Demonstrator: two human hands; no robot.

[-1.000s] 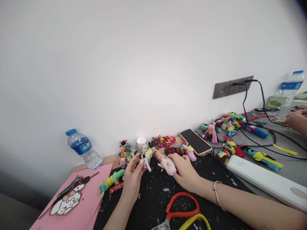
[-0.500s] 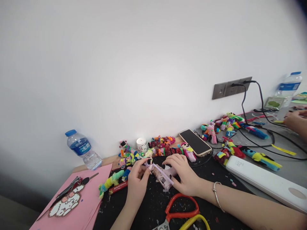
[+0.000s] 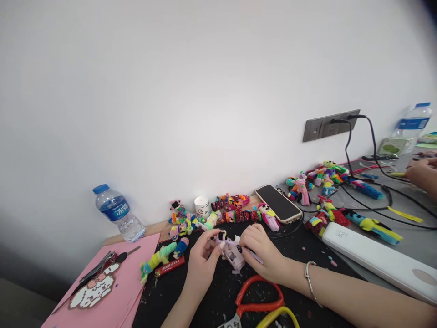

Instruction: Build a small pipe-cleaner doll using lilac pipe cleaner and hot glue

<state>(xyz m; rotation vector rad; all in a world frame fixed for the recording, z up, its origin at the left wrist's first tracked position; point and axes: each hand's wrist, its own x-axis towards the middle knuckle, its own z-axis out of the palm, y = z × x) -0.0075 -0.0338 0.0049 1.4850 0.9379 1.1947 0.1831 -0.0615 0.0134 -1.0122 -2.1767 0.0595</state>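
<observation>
Between thumb and forefinger, my left hand (image 3: 201,257) pinches the looped end of a lilac pipe cleaner (image 3: 232,242), with a small black and pale fuzzy bit at the fingertips. My right hand (image 3: 261,255) is closed on the same pipe cleaner, whose free end sticks out below the fingers. A black bit shows at the right fingertips. Just under the hands lies a pale lilac plastic object (image 3: 236,260), partly covered, its kind unclear. Scissors (image 3: 259,306) with red and yellow handles rest on the black mat (image 3: 164,298) nearby.
Pipe-cleaner figures (image 3: 196,221) line the wall beside a white tub (image 3: 202,207) and a phone (image 3: 278,203). A water bottle (image 3: 119,213) leans left above pink paper (image 3: 131,273). A white device (image 3: 378,262) and cables lie right; another person's hand (image 3: 422,175) is far right.
My right hand has shifted slightly left and its fingers have curled closer to my left hand. The pipe cleaner now passes under the right fingers. My left hand has moved slightly right.
</observation>
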